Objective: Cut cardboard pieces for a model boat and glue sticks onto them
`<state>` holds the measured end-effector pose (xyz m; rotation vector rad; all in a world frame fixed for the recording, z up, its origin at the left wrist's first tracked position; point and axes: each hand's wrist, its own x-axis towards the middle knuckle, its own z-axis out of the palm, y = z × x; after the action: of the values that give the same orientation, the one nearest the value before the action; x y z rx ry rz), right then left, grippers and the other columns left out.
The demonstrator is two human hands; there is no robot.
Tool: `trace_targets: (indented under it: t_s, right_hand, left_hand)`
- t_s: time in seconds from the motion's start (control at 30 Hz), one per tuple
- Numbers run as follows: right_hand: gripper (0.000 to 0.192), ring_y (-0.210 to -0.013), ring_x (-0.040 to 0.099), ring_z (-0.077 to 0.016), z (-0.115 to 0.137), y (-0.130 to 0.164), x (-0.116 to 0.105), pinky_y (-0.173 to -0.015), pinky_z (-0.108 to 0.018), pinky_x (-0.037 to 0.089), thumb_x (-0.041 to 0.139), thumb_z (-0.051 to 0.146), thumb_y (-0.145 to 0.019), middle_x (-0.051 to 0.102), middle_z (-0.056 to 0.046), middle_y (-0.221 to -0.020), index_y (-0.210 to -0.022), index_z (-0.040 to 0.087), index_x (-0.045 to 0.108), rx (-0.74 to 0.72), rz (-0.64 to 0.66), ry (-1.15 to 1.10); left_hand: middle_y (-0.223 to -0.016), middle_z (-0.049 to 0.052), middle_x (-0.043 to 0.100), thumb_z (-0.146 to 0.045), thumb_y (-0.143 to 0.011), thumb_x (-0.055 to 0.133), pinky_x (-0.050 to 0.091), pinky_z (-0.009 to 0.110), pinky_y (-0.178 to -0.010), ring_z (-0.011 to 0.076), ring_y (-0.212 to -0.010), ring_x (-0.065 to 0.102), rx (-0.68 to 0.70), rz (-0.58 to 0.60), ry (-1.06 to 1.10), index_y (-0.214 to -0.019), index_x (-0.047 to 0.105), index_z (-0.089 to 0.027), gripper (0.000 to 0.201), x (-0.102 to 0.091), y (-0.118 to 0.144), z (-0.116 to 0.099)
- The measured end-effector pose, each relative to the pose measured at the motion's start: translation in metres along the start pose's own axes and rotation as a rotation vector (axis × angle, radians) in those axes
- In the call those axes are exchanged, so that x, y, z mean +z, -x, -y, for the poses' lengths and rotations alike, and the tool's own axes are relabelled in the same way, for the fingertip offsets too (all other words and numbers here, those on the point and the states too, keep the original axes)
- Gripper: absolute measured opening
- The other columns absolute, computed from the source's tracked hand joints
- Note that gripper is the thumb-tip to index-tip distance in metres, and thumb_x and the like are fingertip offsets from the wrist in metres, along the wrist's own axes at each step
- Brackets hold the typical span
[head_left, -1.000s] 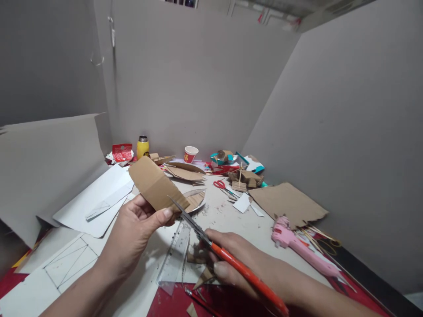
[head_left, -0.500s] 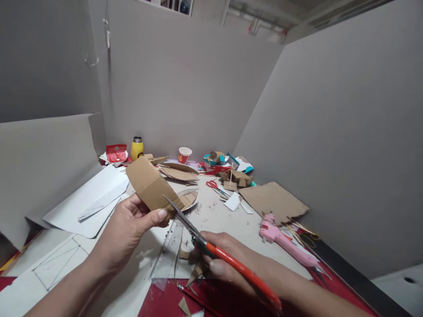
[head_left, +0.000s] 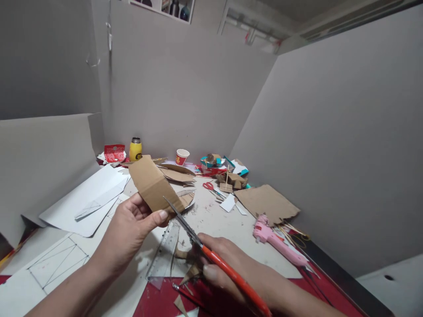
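Note:
My left hand (head_left: 128, 229) pinches a brown strip of cardboard (head_left: 155, 182) by its lower edge, thumb on the near side. In my right hand (head_left: 228, 259) is a pair of scissors (head_left: 221, 263) with orange-red handles. Their blades point up and to the left and overlap the cardboard's lower right part; the lower blade is hidden behind it. Below the hands lie a clear ruler (head_left: 161, 255) and several cardboard scraps (head_left: 190, 273).
A pink glue gun (head_left: 277, 244) lies at the right beside a cardboard sheet (head_left: 269, 202). Red-handled scissors (head_left: 209, 186), a paper cup (head_left: 182, 157) and a yellow bottle (head_left: 135, 149) stand or lie farther back. White paper sheets (head_left: 89, 198) cover the left side.
The view has shifted slightly, so the tabletop things sit a little farther left. Both hands keep their hold, and the scissors stay at the cardboard's lower edge.

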<state>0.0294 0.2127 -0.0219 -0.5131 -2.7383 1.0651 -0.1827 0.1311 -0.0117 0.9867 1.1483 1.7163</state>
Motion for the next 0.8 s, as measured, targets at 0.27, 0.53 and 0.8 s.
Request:
trace_targets:
  t_s: [0.27, 0.53, 0.8]
  right_hand:
    - [0.058, -0.061, 0.038, -0.0115, -0.004, -0.001, 0.003, -0.057, -0.023, 0.036, 0.029, 0.070, -0.086, 0.047, 0.000, -0.070, -0.085, 0.016, 0.049, 0.009, 0.012, -0.046]
    - [0.051, -0.060, 0.031, -0.0106, -0.007, -0.005, 0.011, -0.055, -0.023, 0.034, 0.032, 0.064, -0.088, 0.039, 0.002, -0.069, -0.081, 0.016, 0.046, -0.032, -0.042, -0.148]
    - [0.043, -0.061, 0.033, -0.0104, -0.011, -0.003, 0.020, -0.057, -0.022, 0.035, 0.037, 0.056, -0.091, 0.041, 0.002, -0.070, -0.084, 0.015, 0.049, -0.011, -0.105, -0.156]
  left_hand:
    - [-0.081, 0.003, 0.072, -0.022, -0.069, 0.076, 0.050, 0.022, -0.062, 0.0116, -0.066, 0.060, -0.001, 0.015, -0.034, -0.098, 0.067, -0.014, 0.031, -0.003, -0.001, -0.001]
    - [-0.100, 0.007, 0.070, -0.031, -0.077, 0.070, 0.052, 0.026, -0.073, 0.0141, -0.079, 0.062, -0.036, 0.002, 0.002, -0.114, 0.061, -0.018, 0.039, 0.004, 0.004, 0.006]
    - [-0.094, 0.005, 0.070, -0.031, -0.075, 0.072, 0.053, 0.024, -0.070, 0.0114, -0.070, 0.062, -0.049, -0.004, -0.032, -0.099, 0.067, -0.017, 0.027, 0.003, 0.006, 0.004]
